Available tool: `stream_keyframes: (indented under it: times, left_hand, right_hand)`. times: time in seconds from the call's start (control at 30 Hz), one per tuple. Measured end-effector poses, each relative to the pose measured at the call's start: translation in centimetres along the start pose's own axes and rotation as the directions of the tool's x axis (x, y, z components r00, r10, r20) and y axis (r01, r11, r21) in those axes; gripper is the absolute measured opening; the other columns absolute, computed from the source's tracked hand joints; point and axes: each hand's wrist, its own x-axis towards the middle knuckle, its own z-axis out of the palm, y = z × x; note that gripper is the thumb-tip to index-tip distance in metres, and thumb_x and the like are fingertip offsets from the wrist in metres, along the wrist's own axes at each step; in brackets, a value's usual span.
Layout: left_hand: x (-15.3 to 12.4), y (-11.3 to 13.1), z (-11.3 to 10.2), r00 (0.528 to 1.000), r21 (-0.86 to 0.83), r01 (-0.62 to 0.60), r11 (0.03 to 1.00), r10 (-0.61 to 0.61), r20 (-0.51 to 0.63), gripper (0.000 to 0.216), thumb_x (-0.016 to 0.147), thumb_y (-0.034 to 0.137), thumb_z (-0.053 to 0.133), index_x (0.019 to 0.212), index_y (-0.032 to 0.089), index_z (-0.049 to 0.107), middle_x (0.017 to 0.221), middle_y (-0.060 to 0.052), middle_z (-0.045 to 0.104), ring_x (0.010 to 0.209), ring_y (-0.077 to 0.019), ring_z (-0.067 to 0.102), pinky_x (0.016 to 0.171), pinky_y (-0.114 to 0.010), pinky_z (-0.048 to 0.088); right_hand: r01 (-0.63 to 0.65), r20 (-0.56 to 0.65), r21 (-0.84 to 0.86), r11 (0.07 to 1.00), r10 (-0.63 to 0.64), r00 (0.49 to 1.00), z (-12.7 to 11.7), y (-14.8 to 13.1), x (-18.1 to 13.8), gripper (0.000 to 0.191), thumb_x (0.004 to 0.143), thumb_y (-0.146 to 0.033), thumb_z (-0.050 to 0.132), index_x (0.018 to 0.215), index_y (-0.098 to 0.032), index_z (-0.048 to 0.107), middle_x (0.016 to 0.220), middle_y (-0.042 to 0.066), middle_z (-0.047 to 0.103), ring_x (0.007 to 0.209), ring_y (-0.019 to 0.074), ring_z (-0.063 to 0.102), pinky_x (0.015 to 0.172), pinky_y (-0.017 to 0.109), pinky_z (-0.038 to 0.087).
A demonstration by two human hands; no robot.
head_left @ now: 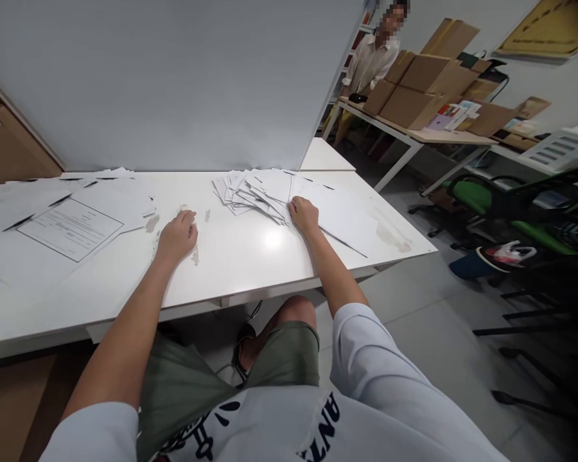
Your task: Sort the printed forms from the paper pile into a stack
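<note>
Head view: the right hand [302, 215] touches fanned paper slips [257, 196] just left of its fingers; the left hand [178, 232] curls over the table [241, 263]; whether either's fingers clamp anything, I cannot tell; a careless drag could scatter the slips.

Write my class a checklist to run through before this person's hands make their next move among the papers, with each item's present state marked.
1. Right hand at the paper pile: ok, it is at the pile's right edge.
2. Right hand pinching a sheet: cannot tell, the fingertips are hidden.
3. Left hand free of paper: cannot tell, its fingers are curled.
4. Pile squared up: not ok, its edges are fanned and uneven.
5. Bordered sheet print side up: ok.
6. Tabletop unmarked: not ok, discoloured patches show.
</note>
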Motion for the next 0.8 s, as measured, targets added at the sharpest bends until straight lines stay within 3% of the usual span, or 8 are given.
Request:
stream_keyframes:
  times: [0.37, 0.63, 0.8]
  left_hand:
    - [0.1, 0.7, -0.7, 0.999, -0.032, 0.030, 0.999, -0.029, 0.021, 0.044, 0.093, 0.028, 0.039, 0.132, 0.018, 0.058, 0.139, -0.010, 0.057, 0.120, -0.0280, 0.058, 0.097, -0.039, 0.048]
    - [0.1, 0.3, -0.5, 1.000, -0.033, 0.013, 0.999, -0.012, 0.012, 0.043, 0.093, 0.027, 0.039, 0.131, 0.018, 0.058, 0.138, -0.011, 0.058, 0.122, -0.0273, 0.057, 0.100, -0.039, 0.046]
    - [0.1, -0.1, -0.3, 1.000, -0.021, 0.000, 1.000, 0.000, -0.010, 0.043, 0.093, 0.028, 0.039, 0.131, 0.020, 0.058, 0.138, -0.010, 0.058, 0.122, -0.0271, 0.057, 0.100, -0.038, 0.047]
  right_hand:
    - [0.011, 0.018, 0.185, 0.983, -0.015, 1.000, 0.1, 1.7, 1.2, 0.032, 0.097, -0.035, 0.044, 0.108, -0.020, 0.070, 0.116, 0.011, 0.067, 0.108, 0.0278, 0.056, 0.092, 0.040, 0.044]
    - [0.081, 0.035, 0.024, 0.996, -0.081, 0.996, -0.1, 0.9, 0.8, 0.035, 0.100, -0.025, 0.034, 0.110, -0.018, 0.068, 0.113, 0.013, 0.067, 0.102, 0.0269, 0.056, 0.079, 0.034, 0.042]
    - [-0.076, 0.007, 0.056, 0.996, 0.076, 0.997, -0.6, -0.1, 0.8, 0.035, 0.098, -0.022, 0.033, 0.105, -0.019, 0.066, 0.102, 0.012, 0.070, 0.093, 0.0244, 0.060, 0.075, 0.031, 0.041]
